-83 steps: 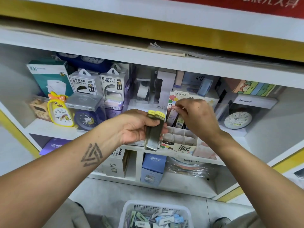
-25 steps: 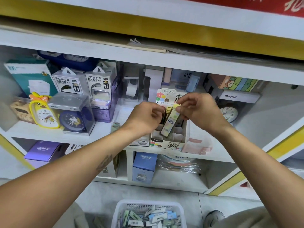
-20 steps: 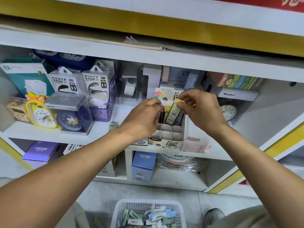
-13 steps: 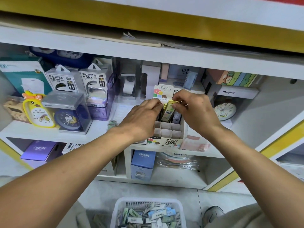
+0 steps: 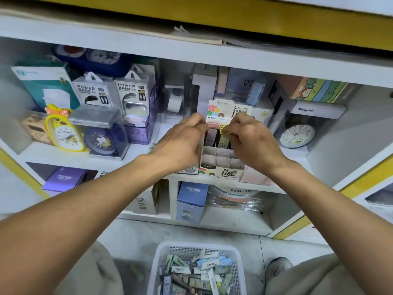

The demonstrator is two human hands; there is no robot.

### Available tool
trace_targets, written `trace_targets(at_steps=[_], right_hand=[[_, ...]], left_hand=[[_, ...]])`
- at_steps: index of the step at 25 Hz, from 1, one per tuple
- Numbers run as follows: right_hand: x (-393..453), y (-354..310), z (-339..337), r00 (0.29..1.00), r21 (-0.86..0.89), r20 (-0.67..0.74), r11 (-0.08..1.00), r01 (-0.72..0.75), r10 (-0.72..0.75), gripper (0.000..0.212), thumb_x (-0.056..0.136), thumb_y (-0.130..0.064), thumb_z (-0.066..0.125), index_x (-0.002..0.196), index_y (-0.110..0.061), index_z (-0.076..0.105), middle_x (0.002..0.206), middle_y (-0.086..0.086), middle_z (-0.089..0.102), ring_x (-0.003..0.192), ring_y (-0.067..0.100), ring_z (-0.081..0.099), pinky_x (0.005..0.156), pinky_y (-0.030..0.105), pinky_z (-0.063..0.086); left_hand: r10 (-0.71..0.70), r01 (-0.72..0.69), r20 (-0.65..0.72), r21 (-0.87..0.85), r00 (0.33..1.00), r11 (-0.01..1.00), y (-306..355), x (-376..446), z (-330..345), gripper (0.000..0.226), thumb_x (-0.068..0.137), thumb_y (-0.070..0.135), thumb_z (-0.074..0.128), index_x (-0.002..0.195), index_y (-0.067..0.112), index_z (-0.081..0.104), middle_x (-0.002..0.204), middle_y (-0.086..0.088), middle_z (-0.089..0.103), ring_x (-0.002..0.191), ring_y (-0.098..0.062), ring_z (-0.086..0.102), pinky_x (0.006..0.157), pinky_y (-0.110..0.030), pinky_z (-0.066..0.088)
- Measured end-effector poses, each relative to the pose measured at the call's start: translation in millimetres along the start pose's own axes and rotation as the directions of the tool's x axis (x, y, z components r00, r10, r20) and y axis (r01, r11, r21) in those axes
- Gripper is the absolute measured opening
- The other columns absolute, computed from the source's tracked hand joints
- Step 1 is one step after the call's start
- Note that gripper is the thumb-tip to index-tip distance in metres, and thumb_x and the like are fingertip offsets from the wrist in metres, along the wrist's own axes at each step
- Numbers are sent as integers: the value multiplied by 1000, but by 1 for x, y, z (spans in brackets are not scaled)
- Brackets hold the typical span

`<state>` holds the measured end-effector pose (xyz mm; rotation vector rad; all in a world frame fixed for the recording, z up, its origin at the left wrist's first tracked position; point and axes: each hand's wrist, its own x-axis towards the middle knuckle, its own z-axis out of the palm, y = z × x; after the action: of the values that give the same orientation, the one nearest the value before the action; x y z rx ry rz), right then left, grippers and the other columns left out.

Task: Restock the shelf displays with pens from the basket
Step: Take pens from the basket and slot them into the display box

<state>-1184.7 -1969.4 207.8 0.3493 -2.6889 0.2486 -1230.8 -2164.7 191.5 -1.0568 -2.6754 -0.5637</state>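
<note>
Around: boxed clocks (image 5: pixel 100 139) at 9 o'clock of the cardboard display box (image 5: pixel 221 165).
Right hand (image 5: pixel 253 141): pinches yellow-capped pack (image 5: pixel 225 136).
Left hand (image 5: pixel 182 143): curled; grip hidden.

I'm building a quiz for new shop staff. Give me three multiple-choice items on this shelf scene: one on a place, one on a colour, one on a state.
1. Where is the white basket?
A. on the floor below the shelf
B. on the top shelf
C. in the left hand

2. What colour is the cap of the packet under the right hand?
A. red
B. yellow
C. black

3. How are the front slots of the display box?
A. full
B. taped over
C. empty

Answers:
1 A, it sits on the floor between the knees.
2 B, a yellow cap shows at the fingertips.
3 C, bare card dividers show there.
</note>
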Motion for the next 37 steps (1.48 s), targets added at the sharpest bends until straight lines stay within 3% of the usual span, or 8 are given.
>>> trace_targets(at_steps=[4, 9, 14, 19, 23, 28, 32, 37], right_hand=[[-17, -41, 21, 970, 167, 244, 984, -56, 14, 25, 92, -12, 55, 107, -21, 74, 108, 0, 67, 101, 24, 62, 87, 37, 51], [-66, -91, 99, 644, 140, 757, 990, 13, -115, 27, 91, -17, 57, 113, -22, 71, 117, 5, 69, 109, 23, 61, 85, 26, 47], [-119, -131, 198, 461, 91, 886, 993, -77, -46, 25, 90, -16, 57, 112, -19, 68, 127, 8, 61, 111, 26, 60, 94, 33, 51], [-175, -149, 261, 456, 10, 884, 971, -237, 102, 24, 87, -9, 54, 107, -4, 67, 115, 19, 64, 100, 35, 63, 77, 34, 51], [-207, -143, 284, 498, 17, 840, 906, -423, 217, 23, 90, -20, 56, 109, -10, 62, 113, 14, 64, 101, 31, 61, 76, 30, 47], [-245, -146, 298, 447, -24, 851, 870, -492, 276, 42, 92, -51, 52, 119, -19, 49, 120, 10, 61, 106, 33, 61, 73, 34, 42], [-267, -156, 303, 358, -212, 863, 898, -385, 357, 70, 87, -69, 50, 134, -19, 37, 128, 13, 51, 110, 35, 60, 77, 41, 46], [-267, -165, 316, 401, -190, 837, 885, -425, 372, 55, 92, -58, 55, 127, -17, 41, 124, 14, 47, 102, 36, 60, 74, 40, 48]], left_hand=[[-92, 96, 90, -32, 992, 995, -15, -40, -3, 38, 82, 10, 51, 118, 16, 62, 114, -2, 62, 102, -24, 60, 82, -34, 51], [-267, 270, 426, 55, 865, 961, -41, -110, 21, 27, 81, 8, 55, 101, 15, 71, 99, -6, 71, 95, -27, 64, 78, -32, 52], [-419, 464, 546, 61, 726, 883, -77, -173, 70, 26, 78, 0, 58, 99, 1, 74, 100, -15, 73, 91, -29, 69, 79, -32, 56], [-612, 716, 636, 131, 470, 685, -107, -240, 133, 12, 78, -1, 55, 66, 2, 58, 65, -14, 61, 61, -24, 64, 52, -28, 52], [-658, 858, 690, 104, 302, 503, -112, -273, 193, 19, 84, 0, 57, 71, 10, 47, 79, -14, 57, 85, -36, 70, 55, -32, 55], [-695, 870, 676, 162, 246, 465, -110, -284, 263, 33, 92, 11, 53, 125, 7, 54, 127, -13, 55, 111, -34, 60, 81, -37, 49], [-751, 866, 628, 241, 204, 437, -111, -290, 291, 39, 86, 13, 59, 124, 9, 49, 129, -16, 45, 106, -36, 57, 79, -35, 45], [-811, 852, 547, 306, 208, 424, -111, -297, 315, 39, 93, 5, 51, 132, 6, 47, 129, -23, 44, 114, -38, 53, 88, -34, 46]])
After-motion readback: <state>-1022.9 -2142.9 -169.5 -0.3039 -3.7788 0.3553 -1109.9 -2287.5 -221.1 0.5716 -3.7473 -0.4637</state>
